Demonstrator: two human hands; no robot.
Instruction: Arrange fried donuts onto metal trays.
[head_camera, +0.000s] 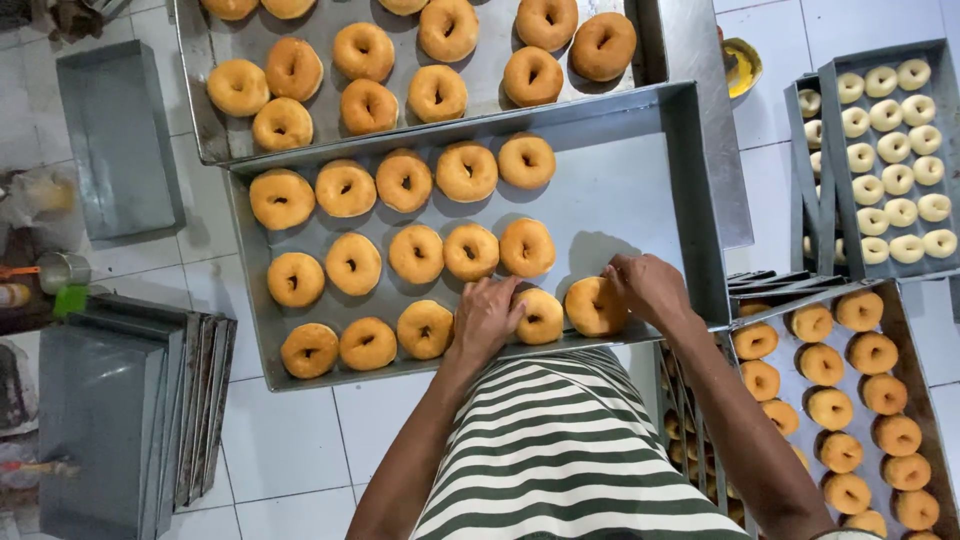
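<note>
Two fried doughnuts are held flat, holes up, no long axis to be told: one (541, 316) under the left hand (484, 318) fingertips, one (596, 306) pinched by the right hand (648, 288). Both lie in the near row of a steel tray (640, 190) where fifteen doughnuts are counted, in three rows.

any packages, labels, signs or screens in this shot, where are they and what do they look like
No labels, signs or screens show.
Clear plastic bag: far left edge on the floor, crumpled, something yellowish inside; the only package-like thing.
The rest is bare metal trays of doughnuts; the left hand and right hand each rest on a fried doughnut in the front row.
</note>
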